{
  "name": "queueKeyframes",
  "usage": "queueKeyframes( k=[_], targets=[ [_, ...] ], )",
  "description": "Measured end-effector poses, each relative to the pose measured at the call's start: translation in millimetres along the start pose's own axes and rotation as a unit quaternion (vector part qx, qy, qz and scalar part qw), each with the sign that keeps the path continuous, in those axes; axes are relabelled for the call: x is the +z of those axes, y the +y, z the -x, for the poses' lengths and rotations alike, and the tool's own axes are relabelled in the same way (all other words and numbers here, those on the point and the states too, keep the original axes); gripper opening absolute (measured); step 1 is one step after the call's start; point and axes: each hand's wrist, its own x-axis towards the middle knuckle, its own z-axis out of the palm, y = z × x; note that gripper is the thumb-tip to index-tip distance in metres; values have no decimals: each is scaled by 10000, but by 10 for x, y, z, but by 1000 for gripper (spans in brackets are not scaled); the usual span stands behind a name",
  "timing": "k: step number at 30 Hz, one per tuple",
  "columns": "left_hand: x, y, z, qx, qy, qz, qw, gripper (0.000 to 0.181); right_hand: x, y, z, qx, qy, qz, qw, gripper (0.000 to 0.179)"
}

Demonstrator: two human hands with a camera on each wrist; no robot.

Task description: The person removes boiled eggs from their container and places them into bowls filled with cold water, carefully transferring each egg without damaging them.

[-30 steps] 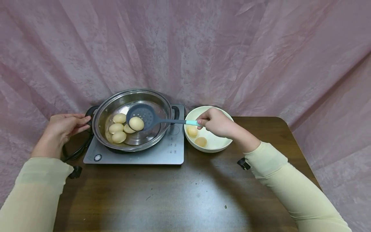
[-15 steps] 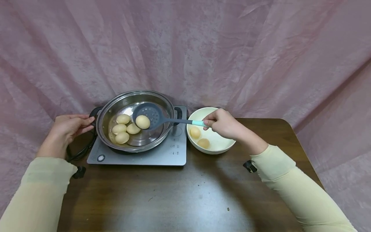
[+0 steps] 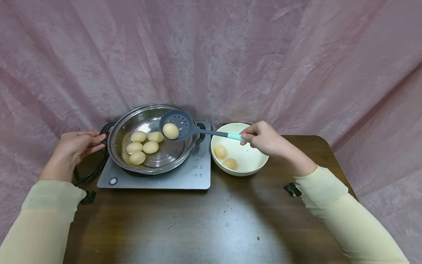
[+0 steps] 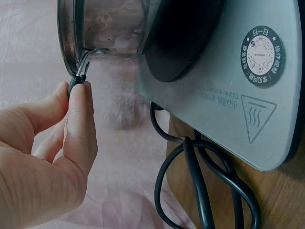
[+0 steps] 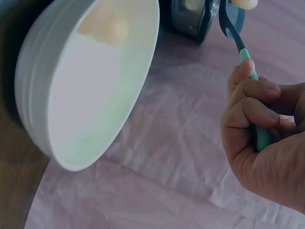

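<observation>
My right hand (image 3: 265, 138) grips the mint-green end of a grey slotted skimmer (image 3: 187, 124), fingers curled round the handle in the right wrist view. One egg (image 3: 170, 131) lies in the skimmer's bowl, which is raised over the right side of the steel pot (image 3: 165, 168). Several eggs (image 3: 150, 147) sit in shallow water at the pot's left. My left hand (image 3: 74, 146) pinches the pot's black left handle (image 4: 76, 85) between thumb and fingers. Right of the pot, a white bowl (image 3: 247, 156) holds two eggs (image 3: 230, 164), under the skimmer's handle.
The pot stands on a silver induction cooker (image 3: 158, 182) with black cables (image 4: 198, 176) at its left. Everything rests on a brown wooden table (image 3: 197, 223). A pink curtain (image 3: 211, 55) hangs close behind.
The skimmer, with the egg in it, has risen and moved right toward the pot's right rim, carried by my right hand. My left hand has kept its hold on the pot handle.
</observation>
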Motion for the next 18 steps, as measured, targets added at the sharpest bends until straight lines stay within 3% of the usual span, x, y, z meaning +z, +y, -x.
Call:
queueKeyframes(
  k=[18],
  targets=[
    [-38,-23,1,-19,-140,343,9993,21,-373,354,324,253,263,-94,9993,26]
  ],
)
